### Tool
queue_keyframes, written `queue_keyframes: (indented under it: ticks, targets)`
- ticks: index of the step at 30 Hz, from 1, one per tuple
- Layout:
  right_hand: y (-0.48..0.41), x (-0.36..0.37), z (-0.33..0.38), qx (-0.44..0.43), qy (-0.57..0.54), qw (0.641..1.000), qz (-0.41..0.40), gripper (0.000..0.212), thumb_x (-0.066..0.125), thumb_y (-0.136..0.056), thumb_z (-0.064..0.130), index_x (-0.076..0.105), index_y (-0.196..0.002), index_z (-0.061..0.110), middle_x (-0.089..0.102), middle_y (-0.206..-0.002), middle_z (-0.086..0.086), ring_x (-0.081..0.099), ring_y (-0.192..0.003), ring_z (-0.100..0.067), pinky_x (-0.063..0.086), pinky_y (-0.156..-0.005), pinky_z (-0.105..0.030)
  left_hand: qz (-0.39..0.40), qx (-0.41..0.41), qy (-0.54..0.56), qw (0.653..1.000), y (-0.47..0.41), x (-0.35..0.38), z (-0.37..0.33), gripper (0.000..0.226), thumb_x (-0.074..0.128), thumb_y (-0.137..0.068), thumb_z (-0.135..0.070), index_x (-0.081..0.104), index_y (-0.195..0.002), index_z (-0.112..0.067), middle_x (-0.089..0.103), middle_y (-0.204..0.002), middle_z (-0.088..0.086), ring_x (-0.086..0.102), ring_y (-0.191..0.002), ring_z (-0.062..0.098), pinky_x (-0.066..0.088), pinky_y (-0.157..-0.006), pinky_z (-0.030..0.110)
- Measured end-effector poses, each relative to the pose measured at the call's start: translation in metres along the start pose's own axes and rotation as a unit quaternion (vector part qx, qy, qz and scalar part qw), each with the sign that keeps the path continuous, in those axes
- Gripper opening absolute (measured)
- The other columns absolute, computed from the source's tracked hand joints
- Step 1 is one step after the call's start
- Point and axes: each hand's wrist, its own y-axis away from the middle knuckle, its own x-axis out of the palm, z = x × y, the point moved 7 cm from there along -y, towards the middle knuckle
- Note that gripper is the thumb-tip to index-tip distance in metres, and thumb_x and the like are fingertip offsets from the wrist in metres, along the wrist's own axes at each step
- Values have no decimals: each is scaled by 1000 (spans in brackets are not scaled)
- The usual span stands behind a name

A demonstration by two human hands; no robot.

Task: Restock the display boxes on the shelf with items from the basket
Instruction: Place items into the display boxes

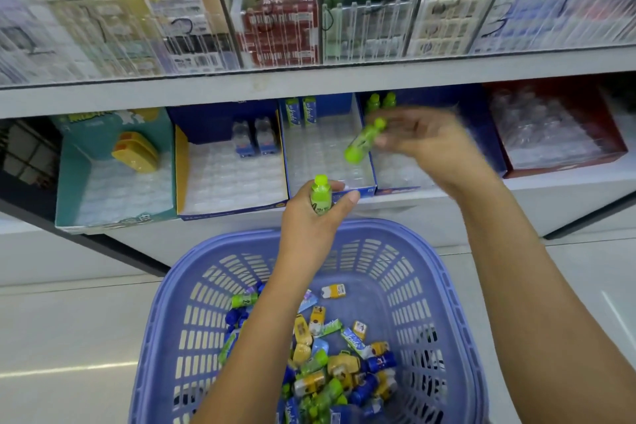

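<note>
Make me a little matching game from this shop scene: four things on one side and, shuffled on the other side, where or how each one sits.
Things
1. left-hand bottle
2. right-hand bottle
3. yellow packs
4. purple basket

Places or states
A. at the back of the teal box
B. tilted, up by the blue boxes
C. upright, above the basket's far rim
D. below the shelf, holding loose mixed packs

Pairs: 1-C, 2-B, 3-A, 4-D
</note>
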Motion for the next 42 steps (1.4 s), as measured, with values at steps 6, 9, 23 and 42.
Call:
queue_keyframes:
  ticks: [6, 9, 23, 42]
  targets:
    - [-47, -74, -8, -67, 166, 971, -160, 21, 61, -77, -15, 59, -98, -13, 64, -92, -24, 57, -63, 17, 46, -66, -4, 64, -129, 164, 976, 4, 13, 6, 31, 40, -97, -44, 52, -86, -17, 51, -54, -4, 35, -40, 7, 28, -37, 17]
    - [-62, -72, -16, -55, 178, 976, -112, 25, 60, -80, -15, 53, -102, -3, 60, -90, -15, 61, -77, 5, 51, -80, -20, 81, -174, 242, 951, 5, 18, 8, 33, 30, -100, -32, 54, -85, -15, 50, -49, -1, 32, -37, 9, 21, -36, 15]
    - [-85, -66, -30, -116, 383, 916, -16, 22, 55, -85, -5, 62, -105, -2, 63, -96, -9, 53, -99, -16, 43, -87, -31, 133, -179, 359, 906, 6, 25, -4, 40, 24, -99, -16, 60, -109, -3, 48, -74, 3, 35, -50, 10, 25, -44, 19]
    - [12, 34, 17, 88, 35, 977, 189, 21, 73, -73, 23, 69, -91, 13, 72, -74, -4, 69, -67, -12, 57, -65, -20, -60, 35, 173, 983, 20, -13, -23, 23, 68, -85, -11, 63, -104, -24, 70, -99, -8, 66, -91, 3, 51, -77, 16]
